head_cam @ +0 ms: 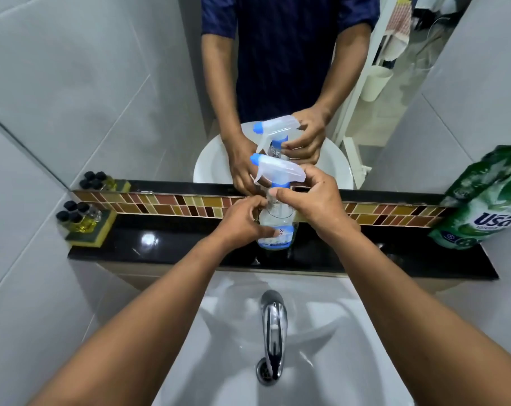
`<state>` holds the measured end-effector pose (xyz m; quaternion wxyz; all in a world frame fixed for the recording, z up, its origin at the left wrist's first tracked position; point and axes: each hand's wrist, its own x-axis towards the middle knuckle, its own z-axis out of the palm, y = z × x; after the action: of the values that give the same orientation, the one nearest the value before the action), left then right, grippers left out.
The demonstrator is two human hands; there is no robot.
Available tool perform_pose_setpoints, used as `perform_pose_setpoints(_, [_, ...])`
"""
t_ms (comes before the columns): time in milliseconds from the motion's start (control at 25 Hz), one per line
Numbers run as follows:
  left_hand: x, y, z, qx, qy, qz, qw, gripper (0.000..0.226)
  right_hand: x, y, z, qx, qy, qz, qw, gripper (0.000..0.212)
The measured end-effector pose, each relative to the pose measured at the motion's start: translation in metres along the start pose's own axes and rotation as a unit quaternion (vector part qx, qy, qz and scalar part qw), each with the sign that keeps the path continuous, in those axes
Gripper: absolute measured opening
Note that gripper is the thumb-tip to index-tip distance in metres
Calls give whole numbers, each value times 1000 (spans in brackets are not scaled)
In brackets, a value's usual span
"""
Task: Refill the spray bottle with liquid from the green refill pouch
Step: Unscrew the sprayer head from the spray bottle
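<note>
Black ledge (166, 247) bears clear, blue-collared spray bottle (276, 227).

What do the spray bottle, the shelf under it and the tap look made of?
Spray bottle: clear plastic, seemingly; you see through its body. Shelf: glossy black, probably polished stone; it shows sharp highlights. Tap: chromed metal, mirror-bright.
</note>
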<state>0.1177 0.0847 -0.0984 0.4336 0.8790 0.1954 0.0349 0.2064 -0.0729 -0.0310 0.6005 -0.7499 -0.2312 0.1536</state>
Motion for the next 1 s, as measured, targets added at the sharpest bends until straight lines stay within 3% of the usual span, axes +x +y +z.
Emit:
perform_pose_setpoints(360, [-10,9,-1,-14,-53,-4,998,69,-12,-19,-15,-91,-23,-41,995,40])
perform_pose_setpoints(560, [-10,4,-1,-15,-56,-5,998,60,-15,-54,-35,-53,-28,-81,995,38])
perform_pose_setpoints(840, [-12,-1,-3,-13,-59,-1,998,62,-29,-107,-86,42,163,-139,976,29])
perform_pose_setpoints(1000, [-21,-6,-5,-10,-50,11,999,64,-46,-108,-126,108,266,-110,951,25])
